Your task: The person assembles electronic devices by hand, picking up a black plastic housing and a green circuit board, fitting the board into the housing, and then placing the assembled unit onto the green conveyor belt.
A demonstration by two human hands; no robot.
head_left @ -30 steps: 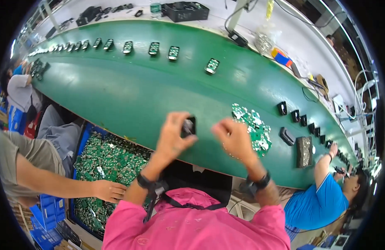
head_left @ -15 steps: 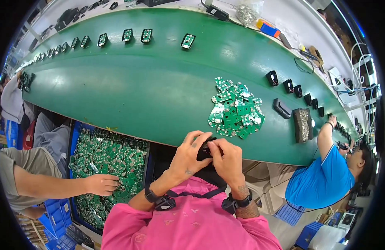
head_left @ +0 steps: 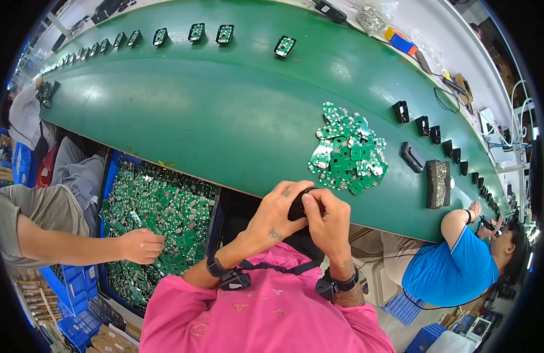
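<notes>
Close to my body, at the front edge of the green table, I hold a small black plastic housing (head_left: 297, 208) in both hands. My left hand (head_left: 271, 216) is wrapped round its left side. On the other side, my right hand (head_left: 329, 222) grips it, with the thumb pressed on its near face. My fingers cover most of the housing, so its inside cannot be made out. Just beyond my hands lies a loose heap of green circuit boards (head_left: 350, 154). A closed black case (head_left: 413, 157) rests to the right of the heap.
A foam block (head_left: 438, 185) stands right of the heap. Black housings (head_left: 423, 125) line the right side; housings with boards (head_left: 225, 34) line the far side. A bin of circuit boards (head_left: 160, 217) sits at lower left, another person's hand (head_left: 143, 246) over it. A blue-sleeved person (head_left: 451, 265) works at right.
The whole view has shifted, so the table things appear farther right. My right fingers have closed further round the housing. The other person's hand at left still hovers over the bin.
</notes>
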